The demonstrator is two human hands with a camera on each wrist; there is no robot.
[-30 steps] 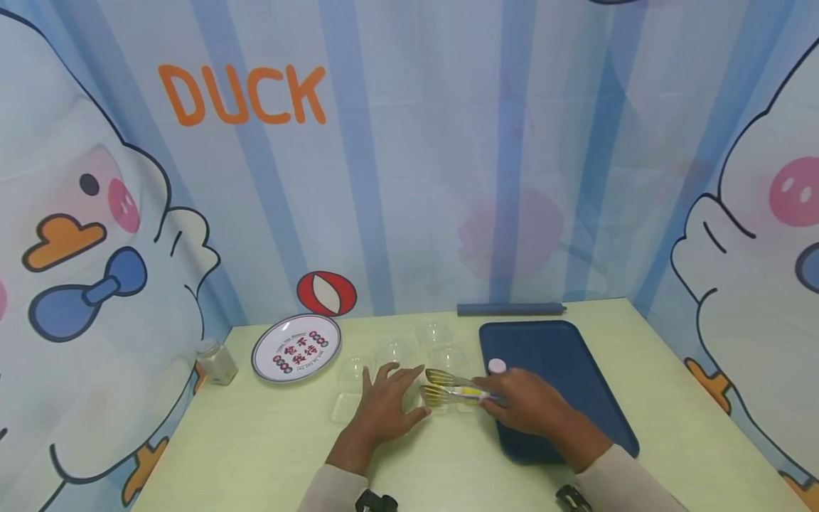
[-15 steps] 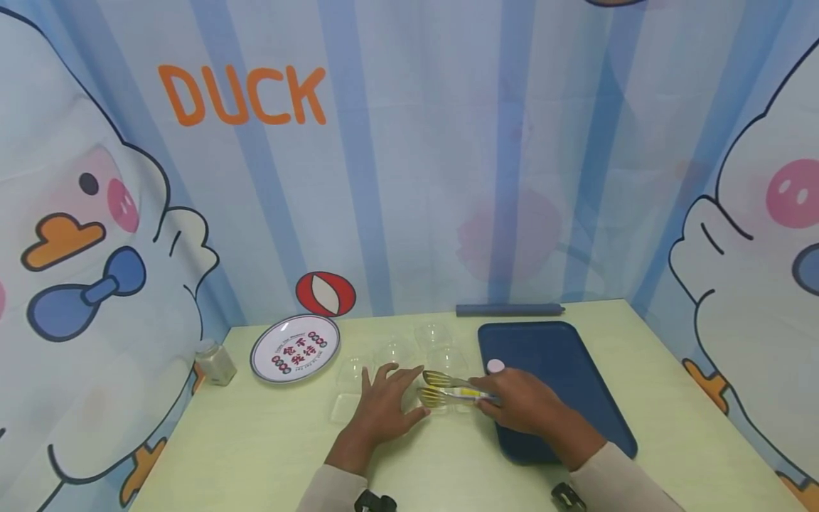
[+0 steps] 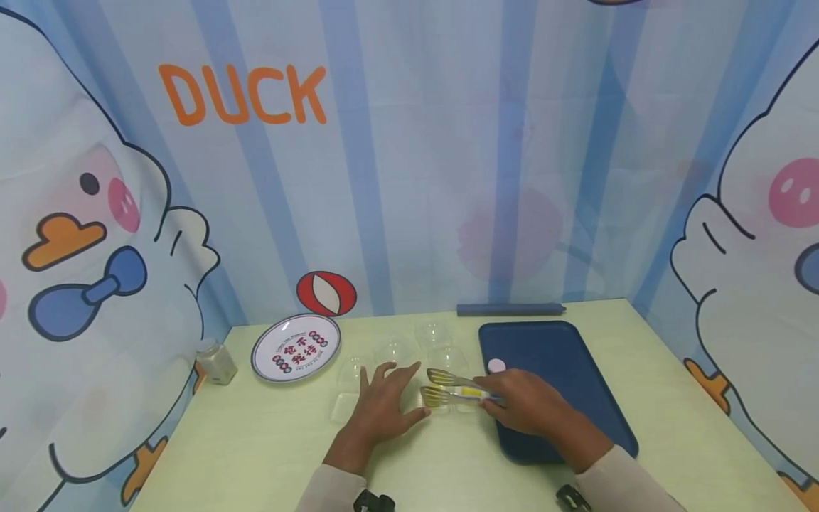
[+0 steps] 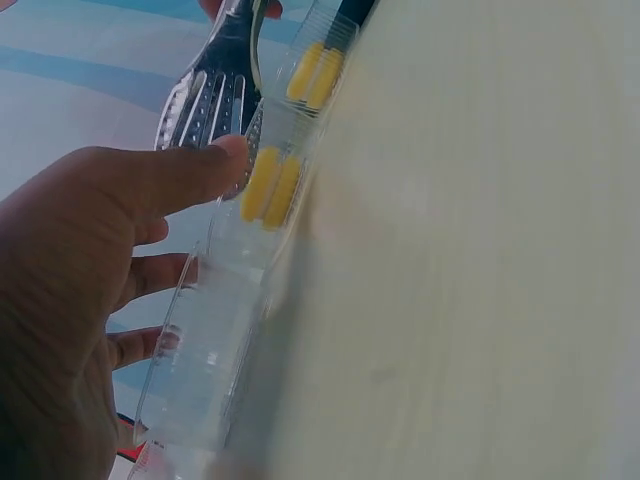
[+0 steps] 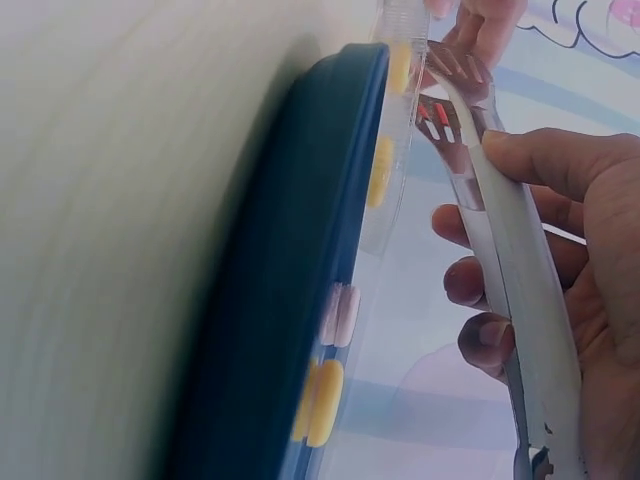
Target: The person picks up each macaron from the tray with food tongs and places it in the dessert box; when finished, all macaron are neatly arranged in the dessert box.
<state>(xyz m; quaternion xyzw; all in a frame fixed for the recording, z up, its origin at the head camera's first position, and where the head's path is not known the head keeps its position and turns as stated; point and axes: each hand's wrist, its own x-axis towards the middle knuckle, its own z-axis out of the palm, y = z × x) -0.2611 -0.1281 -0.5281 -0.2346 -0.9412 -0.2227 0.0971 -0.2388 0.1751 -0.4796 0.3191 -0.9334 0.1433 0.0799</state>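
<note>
My right hand [image 3: 527, 400] grips metal tongs [image 5: 520, 280], whose two fork-like ends stand apart over a clear plastic container [image 4: 210, 350]. Inside this container, yellow macarons [image 4: 270, 188] show through the wall in the left wrist view. Spread over the container is my left hand [image 3: 382, 405], fingertips at its far edge and thumb near the tongs' ends. A pink macaron [image 3: 496, 365] lies at the left side of the dark blue tray [image 3: 576, 384], close to my right hand. The right wrist view also shows a yellow macaron [image 5: 325, 402] beside the tray's edge.
Clear domed lid sections [image 3: 448, 358] rise behind the hands. A white plate [image 3: 296, 348] with red writing lies at the back left, left of it a small jar [image 3: 217, 364]. A dark blue roll [image 3: 510, 309] lies along the back edge, before a printed curtain [image 3: 416, 156].
</note>
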